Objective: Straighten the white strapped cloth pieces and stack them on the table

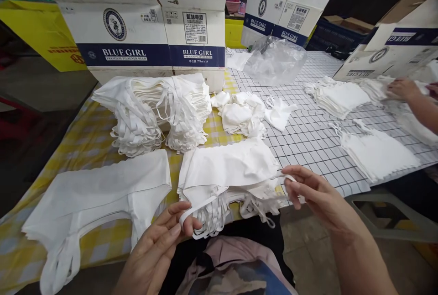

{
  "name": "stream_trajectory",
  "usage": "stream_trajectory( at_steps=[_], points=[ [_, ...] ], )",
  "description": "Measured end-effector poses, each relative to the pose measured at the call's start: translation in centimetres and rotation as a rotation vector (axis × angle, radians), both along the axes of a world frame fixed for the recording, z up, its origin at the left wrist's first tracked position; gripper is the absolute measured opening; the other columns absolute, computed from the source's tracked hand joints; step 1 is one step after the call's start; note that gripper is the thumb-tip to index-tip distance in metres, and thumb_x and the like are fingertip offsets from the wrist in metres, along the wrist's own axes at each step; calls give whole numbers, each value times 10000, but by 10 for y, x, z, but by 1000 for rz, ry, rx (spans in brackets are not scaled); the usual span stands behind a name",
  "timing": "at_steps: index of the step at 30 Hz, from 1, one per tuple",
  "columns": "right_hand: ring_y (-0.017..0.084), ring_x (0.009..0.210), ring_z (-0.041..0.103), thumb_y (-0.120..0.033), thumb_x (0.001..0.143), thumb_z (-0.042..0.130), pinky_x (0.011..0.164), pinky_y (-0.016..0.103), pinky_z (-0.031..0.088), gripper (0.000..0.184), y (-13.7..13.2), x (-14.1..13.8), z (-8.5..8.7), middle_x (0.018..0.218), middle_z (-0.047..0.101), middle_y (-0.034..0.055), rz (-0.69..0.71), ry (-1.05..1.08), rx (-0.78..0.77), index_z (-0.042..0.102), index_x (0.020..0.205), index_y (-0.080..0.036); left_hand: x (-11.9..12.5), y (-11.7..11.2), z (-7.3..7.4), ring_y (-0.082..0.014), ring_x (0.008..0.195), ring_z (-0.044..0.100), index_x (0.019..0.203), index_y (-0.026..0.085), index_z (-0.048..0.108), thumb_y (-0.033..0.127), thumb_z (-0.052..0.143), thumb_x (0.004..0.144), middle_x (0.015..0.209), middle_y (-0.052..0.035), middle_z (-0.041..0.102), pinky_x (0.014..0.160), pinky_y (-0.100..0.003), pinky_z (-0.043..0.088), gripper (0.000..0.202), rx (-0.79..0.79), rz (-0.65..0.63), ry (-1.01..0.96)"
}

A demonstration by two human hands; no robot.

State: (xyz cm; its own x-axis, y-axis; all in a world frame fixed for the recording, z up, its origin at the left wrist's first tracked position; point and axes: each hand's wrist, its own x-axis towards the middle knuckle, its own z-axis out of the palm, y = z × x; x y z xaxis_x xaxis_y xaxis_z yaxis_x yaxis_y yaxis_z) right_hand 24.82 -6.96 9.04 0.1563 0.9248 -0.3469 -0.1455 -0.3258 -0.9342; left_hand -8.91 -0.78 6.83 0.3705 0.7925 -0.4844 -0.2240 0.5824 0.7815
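Observation:
A white strapped top, perhaps a camisole or bra top [229,165], lies uppermost on a stack at the table's front edge. Its shoulder strap [201,204] loops over the fingers of my left hand [164,235], which are closed on it. On the other side, my right hand [308,187] pinches the opposite strap between thumb and fingers. Straps of the tops below dangle in a bunch [214,217] over the edge. To the left, a second flat pile of white tops [106,185] has its straps toward me.
Behind stands a tall pile of white tops [150,98] against a Blue Girl carton [133,34]. Crumpled white pieces [242,112] and a clear plastic bag [277,60] lie mid-table. At right are more stacks [376,149] and another person's hand [405,88] on fabric.

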Motion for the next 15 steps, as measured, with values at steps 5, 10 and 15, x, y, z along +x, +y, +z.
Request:
stream_trajectory(
  at_steps=[5,10,15],
  points=[
    [91,544,556,-367,871,539,510,260,447,302,-5,0,7,1085,571,67,83,-6,-22,544,1155,-263,6,0,-8,-221,823,592,996,180,674,309,703,690,835,-69,624,788,-351,505,334,-37,78,88],
    [96,583,592,-385,876,531,503,243,460,314,-17,8,7,1138,568,74,147,-50,-74,550,1166,-266,3,5,-18,-186,729,585,926,182,687,301,749,627,753,-36,616,714,-318,530,327,-27,108,126],
    [118,663,616,-399,867,544,528,238,487,369,-26,3,5,1162,562,73,225,-83,-138,536,1213,-273,-8,5,-32,-188,734,585,919,180,699,306,756,626,791,-42,632,725,-325,532,324,-41,78,148]
  ],
)
